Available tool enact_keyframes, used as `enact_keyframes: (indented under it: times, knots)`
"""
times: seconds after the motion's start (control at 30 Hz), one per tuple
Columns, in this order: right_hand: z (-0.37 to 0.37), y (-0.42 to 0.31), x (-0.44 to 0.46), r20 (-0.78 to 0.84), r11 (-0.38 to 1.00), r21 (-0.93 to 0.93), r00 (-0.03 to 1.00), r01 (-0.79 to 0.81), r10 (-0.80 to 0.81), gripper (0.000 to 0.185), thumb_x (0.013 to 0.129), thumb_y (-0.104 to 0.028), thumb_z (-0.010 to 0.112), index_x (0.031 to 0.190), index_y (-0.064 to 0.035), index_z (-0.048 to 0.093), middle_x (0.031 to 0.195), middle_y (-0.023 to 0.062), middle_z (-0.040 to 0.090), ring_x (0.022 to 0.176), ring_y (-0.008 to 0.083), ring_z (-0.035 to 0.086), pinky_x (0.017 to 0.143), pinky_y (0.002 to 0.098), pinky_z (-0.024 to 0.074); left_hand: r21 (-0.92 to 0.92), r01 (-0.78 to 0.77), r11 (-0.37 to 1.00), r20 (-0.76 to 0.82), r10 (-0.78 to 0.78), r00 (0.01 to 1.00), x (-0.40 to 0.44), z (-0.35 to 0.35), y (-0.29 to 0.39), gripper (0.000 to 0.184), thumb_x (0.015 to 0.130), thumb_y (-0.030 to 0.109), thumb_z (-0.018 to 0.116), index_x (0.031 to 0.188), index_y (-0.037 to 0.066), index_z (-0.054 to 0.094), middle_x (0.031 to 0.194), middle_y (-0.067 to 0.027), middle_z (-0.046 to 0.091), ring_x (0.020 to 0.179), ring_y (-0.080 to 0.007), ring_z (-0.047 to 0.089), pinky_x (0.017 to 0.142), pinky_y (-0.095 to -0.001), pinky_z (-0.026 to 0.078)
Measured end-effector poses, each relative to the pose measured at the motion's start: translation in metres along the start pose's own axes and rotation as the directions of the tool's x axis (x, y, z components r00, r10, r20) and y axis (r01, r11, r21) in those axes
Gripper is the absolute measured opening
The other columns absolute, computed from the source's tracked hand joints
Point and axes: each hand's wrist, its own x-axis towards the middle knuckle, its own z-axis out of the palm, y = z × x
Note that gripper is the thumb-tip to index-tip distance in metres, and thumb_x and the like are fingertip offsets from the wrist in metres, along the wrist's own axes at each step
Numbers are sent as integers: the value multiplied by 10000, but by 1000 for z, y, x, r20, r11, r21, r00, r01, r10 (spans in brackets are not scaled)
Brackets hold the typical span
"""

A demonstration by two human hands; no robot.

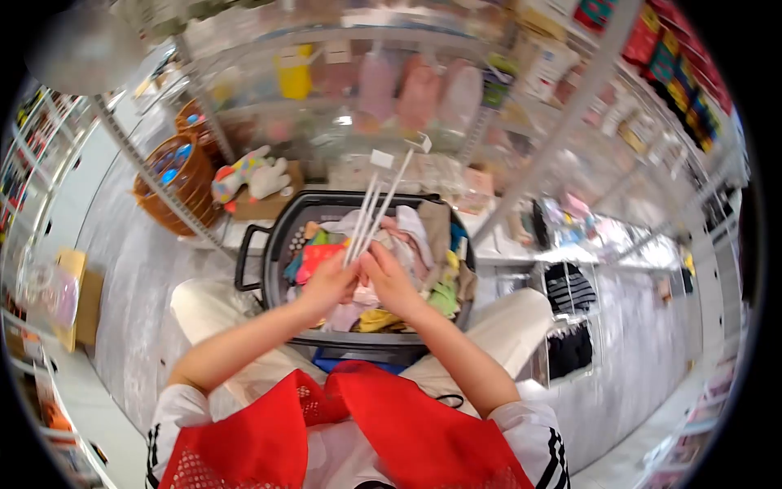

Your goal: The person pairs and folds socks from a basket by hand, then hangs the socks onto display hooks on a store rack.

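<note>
Several thin white display hooks (369, 213) stick up and away from me, with small white tags at their far ends. My left hand (329, 281) is closed around their near ends. Pressed close beside it, my right hand (391, 283) has its fingers closed at the same ends. Both hands are over a dark grey basket (277, 232) with a black handle, which sits between my knees. Folded and crumpled cloth items (415, 232) in pink, white, yellow, green and beige fill it. The fingers partly hide the hooks' near ends.
Ahead stands a metal shelving rack (366, 34) with packaged goods hanging from it. A wicker basket (175, 183) and a stuffed toy (259, 175) are at the left. Wire bins with dark cloth items (570, 350) stand at the right. A cardboard piece (85, 306) leans at far left.
</note>
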Motion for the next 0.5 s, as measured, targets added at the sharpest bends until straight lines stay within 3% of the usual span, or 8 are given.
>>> enact_keyframes:
  times: [0.03, 0.13, 0.17, 0.27, 0.33, 0.43, 0.47, 0.5]
  knots:
    - [1, -21, -15, -164, 997, 70, 986, -20, 31, 210, 888, -170, 407, 985, 2, 480, 692, 74, 554, 541, 99, 532, 469, 231, 418, 229, -27, 973, -102, 51, 994, 7, 26, -10, 169, 896, 194, 410, 1009, 83, 469, 545, 35, 399, 411, -43, 329, 366, -196, 257]
    - [-29, -18, -47, -349, 973, 133, 910, -188, 223, 209, 891, -177, 403, 904, 8, 501, 664, 67, 546, 481, 109, 519, 417, 248, 412, 166, -115, 979, -3, 117, 993, 20, 71, -42, 179, 892, 156, 409, 1034, 64, 470, 559, 11, 444, 412, -60, 396, 362, -197, 306]
    - [-37, -19, -59, -427, 971, 40, 875, -234, 229, 235, 895, -186, 396, 861, 7, 524, 671, 79, 555, 510, 126, 548, 429, 248, 433, 124, -94, 988, 6, 94, 996, 24, 81, -54, 191, 894, 152, 405, 1051, 55, 456, 610, -10, 482, 460, -71, 451, 385, -198, 354]
    - [-58, 2, -78, -671, 923, 376, 710, 77, 214, 259, 909, -214, 370, 885, 2, 511, 668, 95, 560, 518, 147, 560, 450, 248, 455, -18, -144, 989, 71, 145, 987, 27, 107, -70, 219, 907, 163, 372, 1075, 31, 419, 825, -80, 557, 670, -123, 572, 508, -222, 483]
    - [-88, -7, -101, -712, 978, 207, 690, 28, 131, 327, 921, -282, 319, 931, 2, 481, 604, 60, 530, 537, 166, 570, 512, 262, 491, -79, -142, 987, 96, 149, 984, 32, 109, -72, 233, 909, 176, 364, 1085, 31, 409, 882, -91, 556, 736, -143, 579, 555, -240, 505]
    - [-134, -17, -137, -756, 956, 291, 621, 37, 206, 344, 922, -317, 319, 949, -14, 479, 484, -20, 360, 376, 72, 360, 347, 198, 313, -86, -36, 996, 63, 42, 997, 42, 91, -48, 224, 911, 216, 371, 1057, 54, 425, 733, -31, 529, 499, -71, 462, 385, -187, 365]
    - [-146, -26, -139, -768, 932, 363, 575, 24, 284, 327, 923, -312, 321, 973, -27, 473, 482, -45, 278, 371, 48, 244, 327, 195, 194, -92, 2, 996, 67, 4, 998, 47, 83, -42, 219, 911, 223, 374, 1047, 63, 436, 689, -10, 517, 445, -52, 421, 347, -175, 320]
    - [-165, -21, -144, -735, 913, 405, 611, 46, 295, 289, 919, -286, 333, 1013, -41, 453, 491, -54, 271, 372, 43, 244, 323, 198, 173, -218, 51, 975, 41, -43, 998, 54, 81, -36, 215, 910, 228, 377, 1040, 72, 449, 630, 13, 454, 407, -44, 350, 331, -175, 265]
